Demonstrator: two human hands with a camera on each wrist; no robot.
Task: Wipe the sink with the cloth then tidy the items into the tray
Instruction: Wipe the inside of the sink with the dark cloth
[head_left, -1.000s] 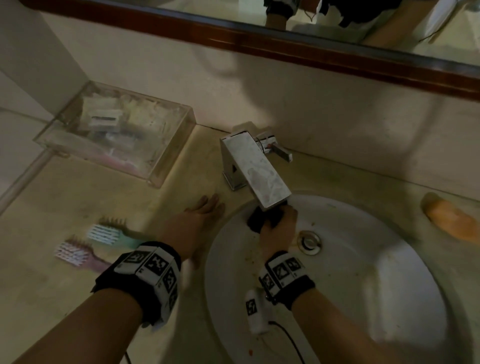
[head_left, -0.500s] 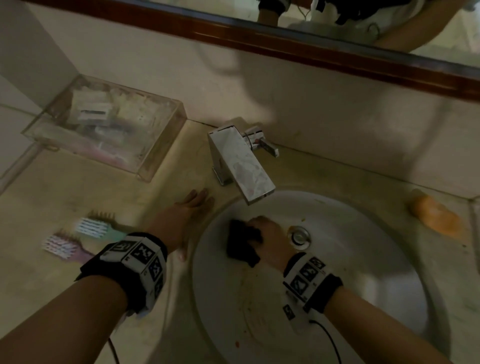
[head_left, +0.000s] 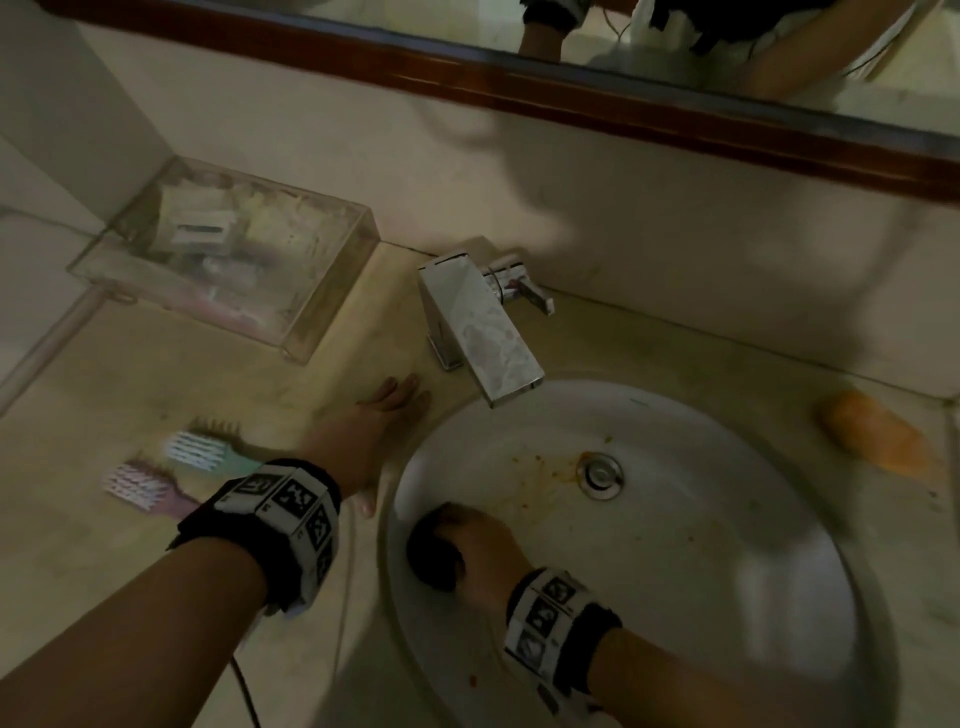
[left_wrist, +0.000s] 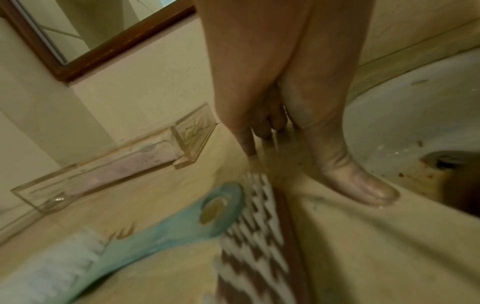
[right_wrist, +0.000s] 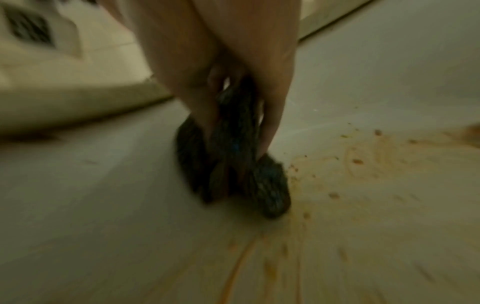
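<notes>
My right hand (head_left: 470, 540) grips a bunched dark cloth (head_left: 434, 558) and presses it on the near left wall of the round white sink (head_left: 701, 530). In the right wrist view the cloth (right_wrist: 233, 164) sits between thumb and fingers beside orange-brown smears (right_wrist: 363, 156). My left hand (head_left: 376, 431) lies flat on the beige counter by the sink's left rim, fingers straight (left_wrist: 249, 142). A teal brush (head_left: 195, 449) and a pink brush (head_left: 137, 483) lie left of it. The clear tray (head_left: 332, 291), holding several small items, stands at the back left.
A square chrome tap (head_left: 483, 338) overhangs the sink's far rim above the drain (head_left: 600, 475). An orange soap bar (head_left: 875, 436) lies on the counter at the right. The wall and a wood-framed mirror (head_left: 571, 98) close off the back.
My right hand has dragged the cloth from under the tap toward me, down the sink's left side. My left hand has stayed flat on the counter.
</notes>
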